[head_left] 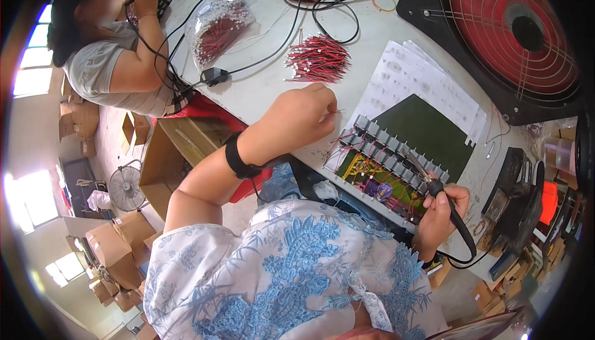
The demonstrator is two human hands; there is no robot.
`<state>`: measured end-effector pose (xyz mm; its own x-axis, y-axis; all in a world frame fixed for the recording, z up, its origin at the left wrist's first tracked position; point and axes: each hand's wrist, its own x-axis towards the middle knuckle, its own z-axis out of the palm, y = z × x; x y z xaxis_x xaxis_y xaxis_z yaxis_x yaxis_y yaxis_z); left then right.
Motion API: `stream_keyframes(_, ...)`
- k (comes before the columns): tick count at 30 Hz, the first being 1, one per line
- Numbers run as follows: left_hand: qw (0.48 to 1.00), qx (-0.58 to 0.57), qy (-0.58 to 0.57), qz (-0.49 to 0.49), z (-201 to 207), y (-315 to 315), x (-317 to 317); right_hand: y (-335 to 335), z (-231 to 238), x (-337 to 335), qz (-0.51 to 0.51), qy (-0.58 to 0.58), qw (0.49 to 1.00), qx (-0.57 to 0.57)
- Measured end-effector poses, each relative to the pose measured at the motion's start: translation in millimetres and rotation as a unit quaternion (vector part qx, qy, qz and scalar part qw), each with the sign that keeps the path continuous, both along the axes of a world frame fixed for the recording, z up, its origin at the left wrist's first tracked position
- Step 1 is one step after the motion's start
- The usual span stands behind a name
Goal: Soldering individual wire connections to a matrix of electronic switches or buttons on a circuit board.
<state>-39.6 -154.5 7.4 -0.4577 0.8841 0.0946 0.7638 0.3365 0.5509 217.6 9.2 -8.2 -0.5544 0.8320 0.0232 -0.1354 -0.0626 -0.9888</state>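
My right hand [441,216] grips a soldering iron [436,186] by its black handle. The iron's metal tip points up and left over rows of small grey motors [385,140] with thin red wires. My left hand [304,114] is closed in a pinch left of the rows, and a thin wire [338,112] sticks out from its fingertips. Just beyond that hand lies a pile of short red wires with white connectors [318,59]. The motors rest on a dark green mat [427,130] and a colourful printed sheet [365,170].
A large red fan [514,27] in a black frame stands at the far right. Papers [403,70] lie under the mat. Black cables [260,61] cross the table near a bag of wires [218,25]. A black stand [511,185] is at right; a co-worker [118,55] sits far left.
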Motion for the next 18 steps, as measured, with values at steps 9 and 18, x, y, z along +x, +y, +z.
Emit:
stream_keyframes(9,0.891,0.019,-0.443,0.097,12,17,22,1,1,2,-0.003,0.014,1.000,-0.015)
stream_keyframes(18,0.919,0.071,-0.369,0.119,10,26,37,5,-2,6,-0.011,0.006,1.000,-0.008)
